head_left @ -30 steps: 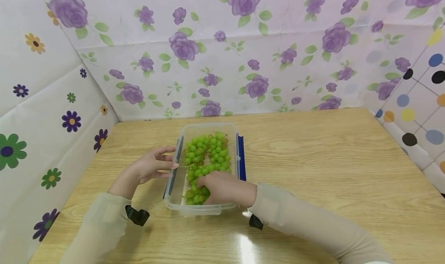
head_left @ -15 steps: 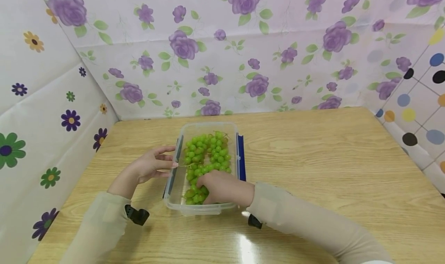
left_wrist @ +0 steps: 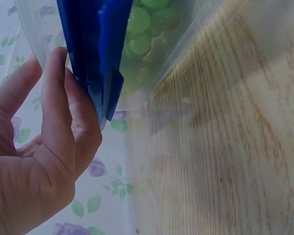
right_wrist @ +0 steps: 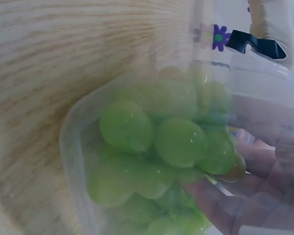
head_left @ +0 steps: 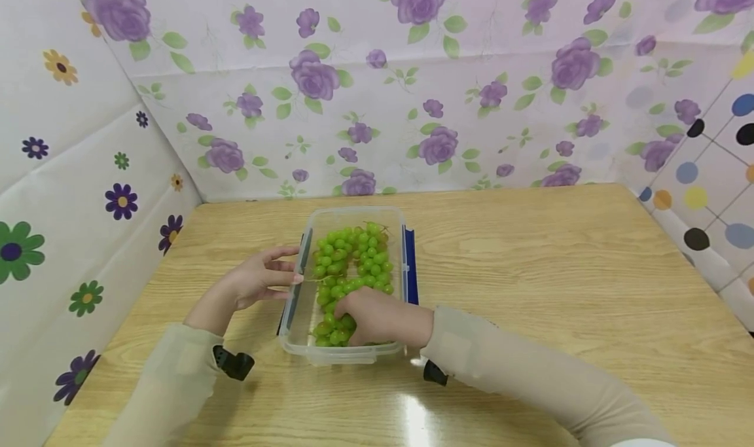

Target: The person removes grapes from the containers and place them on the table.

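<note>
So the clear rectangular plastic container (head_left: pixel 353 342) sits a bit toward 9 o'clock of the light wooden table (head_left: pixel 530 270)'s middle, and the bunch of green grapes (head_left: pixel 350 264) is inside it. The right hand (head_left: pixel 379 316) is down in the near end of the box, at the 6 o'clock end of the bunch, fingers curled round the lower grapes; through the box wall in the wrist view you can see fingertips (right_wrist: pixel 220 205) pressed up under them. The left hand (head_left: pixel 259 283) is at 9 o'clock of the box, fingers straight and relaxed, tips touching the blue clip latch (left_wrist: pixel 100 54) on that side.

Looks to me like the grab-the-bunch stage, with the other hand steadying the box. A next move would probably call for a soft grip near the stem, since loose grapes drop off easily.

Count: one container, one bunch (too many grapes to count), two blue latches, two hands.
</note>
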The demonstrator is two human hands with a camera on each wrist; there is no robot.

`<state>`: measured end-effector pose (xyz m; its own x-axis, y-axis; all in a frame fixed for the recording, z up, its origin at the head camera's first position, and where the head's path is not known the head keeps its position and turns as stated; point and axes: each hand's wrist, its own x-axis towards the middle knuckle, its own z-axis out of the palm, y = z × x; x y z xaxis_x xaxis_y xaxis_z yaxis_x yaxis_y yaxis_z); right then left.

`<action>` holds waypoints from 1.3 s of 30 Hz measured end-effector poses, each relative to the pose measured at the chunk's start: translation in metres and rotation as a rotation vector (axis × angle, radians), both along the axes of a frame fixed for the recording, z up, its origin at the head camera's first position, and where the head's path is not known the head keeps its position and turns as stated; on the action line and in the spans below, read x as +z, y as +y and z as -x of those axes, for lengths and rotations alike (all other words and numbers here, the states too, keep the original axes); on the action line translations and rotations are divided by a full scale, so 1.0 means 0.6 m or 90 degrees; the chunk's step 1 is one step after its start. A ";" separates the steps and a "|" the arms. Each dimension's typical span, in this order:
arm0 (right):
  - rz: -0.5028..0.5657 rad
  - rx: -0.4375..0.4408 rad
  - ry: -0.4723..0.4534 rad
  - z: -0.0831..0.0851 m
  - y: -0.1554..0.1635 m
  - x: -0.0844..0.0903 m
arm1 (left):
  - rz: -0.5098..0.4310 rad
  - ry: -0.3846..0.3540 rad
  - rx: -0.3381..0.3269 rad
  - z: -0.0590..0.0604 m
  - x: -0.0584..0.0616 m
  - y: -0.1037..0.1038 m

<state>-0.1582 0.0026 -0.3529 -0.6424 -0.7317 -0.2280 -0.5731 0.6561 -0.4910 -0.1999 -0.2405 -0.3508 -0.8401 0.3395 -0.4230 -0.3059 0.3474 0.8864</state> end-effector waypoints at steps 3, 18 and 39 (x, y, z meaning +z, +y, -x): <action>0.001 0.013 -0.008 0.002 0.001 0.002 | -0.005 0.003 -0.001 -0.001 -0.001 -0.001; 0.002 0.035 -0.003 0.007 0.006 0.000 | -0.014 0.003 0.003 0.001 -0.010 -0.003; 0.040 0.063 0.027 0.006 0.015 0.004 | -0.012 0.018 -0.002 -0.001 -0.006 -0.003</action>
